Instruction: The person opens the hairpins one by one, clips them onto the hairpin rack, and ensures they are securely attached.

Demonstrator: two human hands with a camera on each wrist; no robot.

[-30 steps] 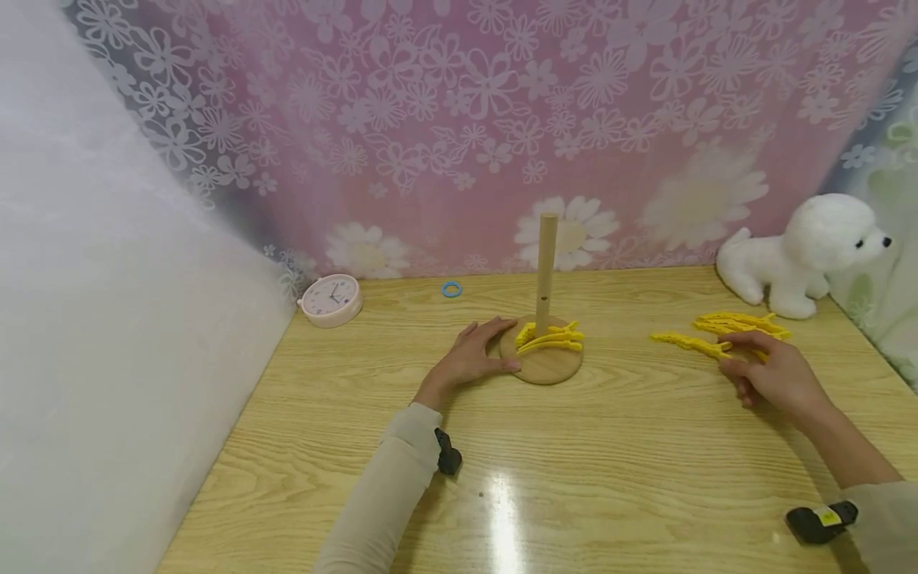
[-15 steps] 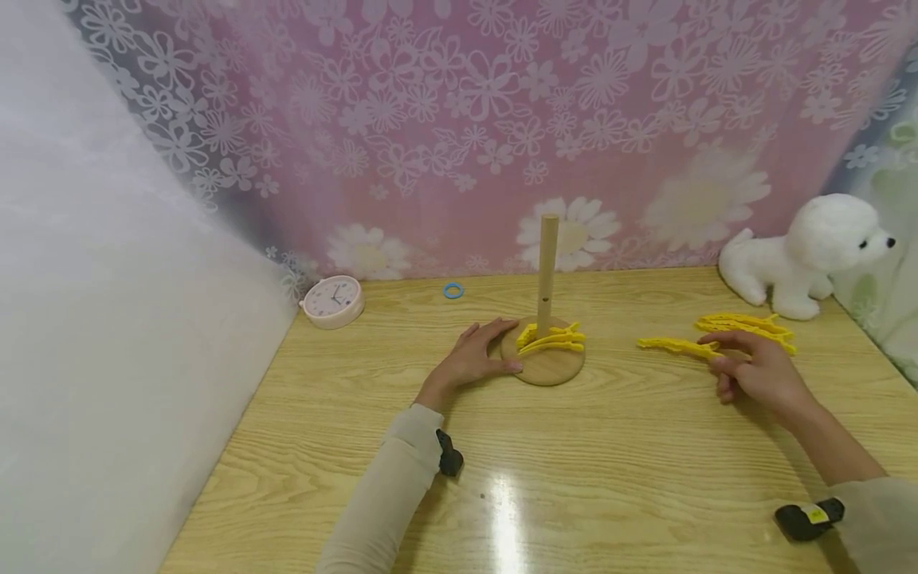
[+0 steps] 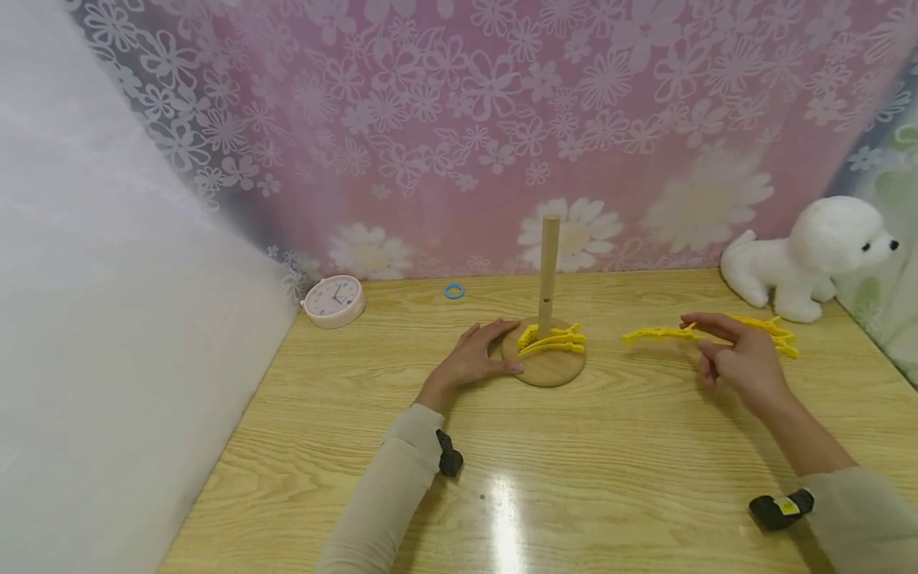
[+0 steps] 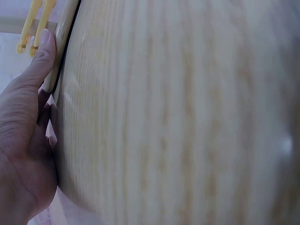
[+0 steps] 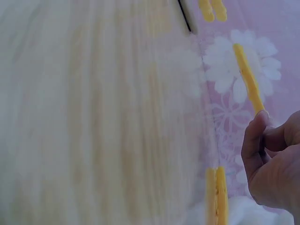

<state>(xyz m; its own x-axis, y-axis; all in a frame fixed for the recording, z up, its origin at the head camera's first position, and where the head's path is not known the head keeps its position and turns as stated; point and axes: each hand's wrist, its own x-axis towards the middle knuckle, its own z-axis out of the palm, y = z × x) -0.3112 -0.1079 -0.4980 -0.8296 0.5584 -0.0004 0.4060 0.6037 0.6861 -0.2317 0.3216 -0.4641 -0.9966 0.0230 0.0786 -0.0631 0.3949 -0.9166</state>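
Note:
A round wooden base with an upright post stands mid-table, several yellow hair clips lying around the post's foot. My left hand grips the base's left rim; its thumb lies along the disc's edge in the left wrist view. To the right, my right hand pinches one long yellow hair clip between thumb and fingertips. That clip points away from the fingers in the right wrist view, raised off the table. More yellow clips lie partly hidden behind the right hand.
A pink round clock sits at the table's back left, and a blue ring lies near the back edge. At the back right stands a white toy dog. A flowered curtain hangs behind the wooden table.
My right hand has drawn one hair clip leftward, away from the others, and lifted it. The left hand stays on the base.

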